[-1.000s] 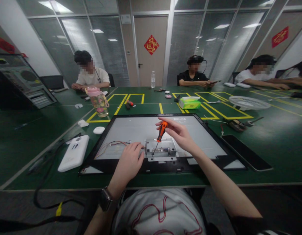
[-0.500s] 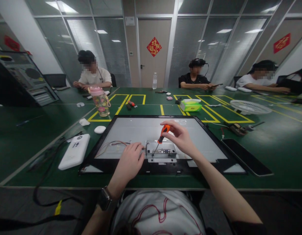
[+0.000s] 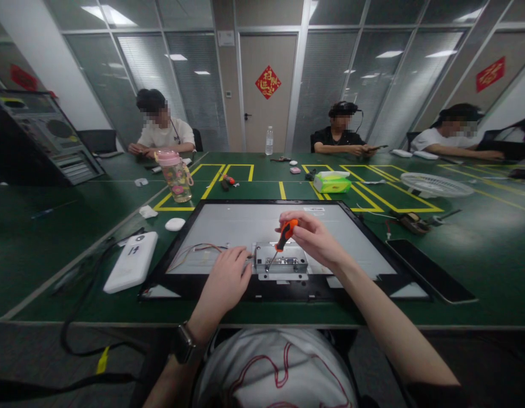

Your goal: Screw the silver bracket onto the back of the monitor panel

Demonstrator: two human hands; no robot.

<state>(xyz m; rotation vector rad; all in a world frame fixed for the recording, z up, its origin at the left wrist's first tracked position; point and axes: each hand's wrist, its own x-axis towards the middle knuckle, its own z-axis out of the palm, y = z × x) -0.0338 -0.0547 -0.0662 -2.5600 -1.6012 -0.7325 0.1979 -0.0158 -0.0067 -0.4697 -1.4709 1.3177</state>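
Note:
A screen panel (image 3: 228, 224) with a black frame and a pale back lies flat on the green table before me. Near its front edge sits a metal bracket box (image 3: 299, 250) with a row of ports or connectors inside. My right hand (image 3: 316, 238) grips an orange and black screwdriver (image 3: 286, 235), slanted, its tip down at the lower left of the bracket. On the panel rests my left hand (image 3: 228, 277), fingers stretched out, fingertips at the bracket's left side. Thin wires (image 3: 198, 247) run out to the left of that hand.
A white power bank (image 3: 132, 262) lies left of the panel, a black phone-like slab (image 3: 430, 271) right of it. Beyond stand a pink-lidded bottle (image 3: 176, 177), a green tissue pack (image 3: 332, 182) and a white fan grille (image 3: 435, 186). Several people sit across the table.
The right hand has turned a little, and the screwdriver handle has shifted slightly right and down while its tip stays at the bracket's lower left. The left hand remains in place.

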